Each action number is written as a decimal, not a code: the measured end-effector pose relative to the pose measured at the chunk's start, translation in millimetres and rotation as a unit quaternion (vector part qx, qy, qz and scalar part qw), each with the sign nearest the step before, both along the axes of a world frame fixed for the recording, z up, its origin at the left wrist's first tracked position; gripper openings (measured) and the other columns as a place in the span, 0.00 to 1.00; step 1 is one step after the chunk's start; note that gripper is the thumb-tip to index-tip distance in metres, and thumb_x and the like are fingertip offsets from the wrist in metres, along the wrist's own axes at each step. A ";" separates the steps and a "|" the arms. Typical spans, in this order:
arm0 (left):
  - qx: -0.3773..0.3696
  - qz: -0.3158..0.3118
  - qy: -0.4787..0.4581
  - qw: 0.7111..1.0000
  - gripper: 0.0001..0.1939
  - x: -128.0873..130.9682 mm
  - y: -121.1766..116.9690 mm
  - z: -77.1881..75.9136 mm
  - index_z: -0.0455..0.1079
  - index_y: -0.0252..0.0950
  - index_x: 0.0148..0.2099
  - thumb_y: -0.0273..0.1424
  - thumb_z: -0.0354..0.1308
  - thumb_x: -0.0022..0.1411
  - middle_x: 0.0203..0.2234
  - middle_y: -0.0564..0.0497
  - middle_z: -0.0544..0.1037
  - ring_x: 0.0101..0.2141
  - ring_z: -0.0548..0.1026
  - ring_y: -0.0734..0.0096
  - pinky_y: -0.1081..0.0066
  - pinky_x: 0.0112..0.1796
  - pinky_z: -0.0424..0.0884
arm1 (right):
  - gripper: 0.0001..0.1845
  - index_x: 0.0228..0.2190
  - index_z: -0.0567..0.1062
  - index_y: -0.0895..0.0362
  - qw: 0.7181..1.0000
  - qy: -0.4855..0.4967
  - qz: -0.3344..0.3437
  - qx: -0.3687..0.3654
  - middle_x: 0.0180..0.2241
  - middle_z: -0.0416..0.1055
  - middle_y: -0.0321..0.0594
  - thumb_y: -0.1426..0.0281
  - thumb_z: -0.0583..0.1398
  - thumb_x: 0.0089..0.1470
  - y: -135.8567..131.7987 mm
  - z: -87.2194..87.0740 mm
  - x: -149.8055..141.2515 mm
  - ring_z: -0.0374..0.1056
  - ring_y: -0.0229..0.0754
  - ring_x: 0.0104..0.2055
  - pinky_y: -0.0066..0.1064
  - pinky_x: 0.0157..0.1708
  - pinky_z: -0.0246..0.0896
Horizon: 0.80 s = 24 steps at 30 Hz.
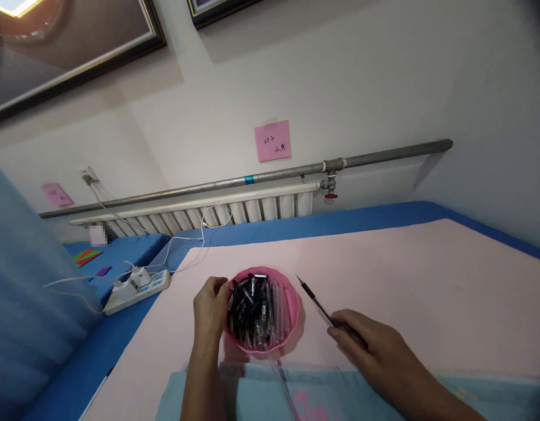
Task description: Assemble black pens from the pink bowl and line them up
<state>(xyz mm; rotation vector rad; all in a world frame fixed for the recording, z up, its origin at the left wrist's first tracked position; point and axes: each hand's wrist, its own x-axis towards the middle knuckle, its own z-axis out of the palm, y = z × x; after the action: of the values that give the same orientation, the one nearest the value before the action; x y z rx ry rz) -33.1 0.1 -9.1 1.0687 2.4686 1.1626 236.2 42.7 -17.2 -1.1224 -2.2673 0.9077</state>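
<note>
My right hand is closed around a pen with a black grip, its bare tip angled up and left. Left of it, on the pink table cover, sits a pink scalloped basket. Inside lie many black pen caps, some with silvery marks, and clear pen barrels along the right side. My left hand is at the basket's left rim with its fingers bent together; what the fingertips hold there is hidden. A clear tube lies below the basket, over a light blue cloth.
A white power strip with plugs and cables lies at the left. Beyond the pink cover are a blue table edge, a radiator and a pipe. A blue curtain hangs at left.
</note>
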 end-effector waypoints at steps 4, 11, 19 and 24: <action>0.138 -0.148 -0.340 0.918 0.12 26.9 0.5 5.9 0.70 0.33 0.33 0.34 0.63 0.46 0.26 0.50 0.77 0.25 0.74 0.72 0.72 0.30 0.70 | 0.10 0.31 0.69 0.54 0.998 -0.014 0.045 0.032 0.26 0.68 0.35 0.67 0.50 0.57 -1.6 -1.7 1.3 0.64 0.39 0.27 0.29 0.27 0.57; 0.138 -0.219 -0.454 0.853 0.12 45.5 0.0 8.5 0.72 0.30 0.32 0.30 0.66 0.43 0.23 0.50 0.76 0.22 0.72 0.77 0.76 0.26 0.69 | 0.10 0.33 0.72 0.54 0.994 -0.020 0.074 0.082 0.27 0.69 0.37 0.70 0.50 0.57 -0.7 0.9 0.0 0.67 0.40 0.30 0.29 0.29 0.58; 0.112 -0.240 -0.437 0.859 0.11 44.3 -0.7 7.9 0.73 0.30 0.33 0.31 0.65 0.45 0.22 0.51 0.74 0.23 0.72 0.77 0.76 0.26 0.69 | 0.11 0.35 0.72 0.54 0.988 -0.039 0.083 0.124 0.27 0.70 0.38 0.71 0.50 0.58 0.2 -1.8 -0.2 0.67 0.40 0.30 0.29 0.29 0.58; 0.096 -0.248 -0.420 0.868 0.11 45.0 -1.0 8.9 0.73 0.31 0.33 0.31 0.65 0.45 0.20 0.52 0.73 0.22 0.71 0.77 0.75 0.25 0.68 | 0.10 0.33 0.72 0.54 0.986 -0.044 0.084 0.137 0.26 0.70 0.37 0.71 0.51 0.57 -0.4 -0.5 0.8 0.67 0.40 0.29 0.28 0.27 0.58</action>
<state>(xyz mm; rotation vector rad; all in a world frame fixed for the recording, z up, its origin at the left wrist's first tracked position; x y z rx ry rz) 11.9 -1.0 -0.3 0.8845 1.3383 1.3243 236.9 42.3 -17.7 -0.8752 -2.4959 0.5908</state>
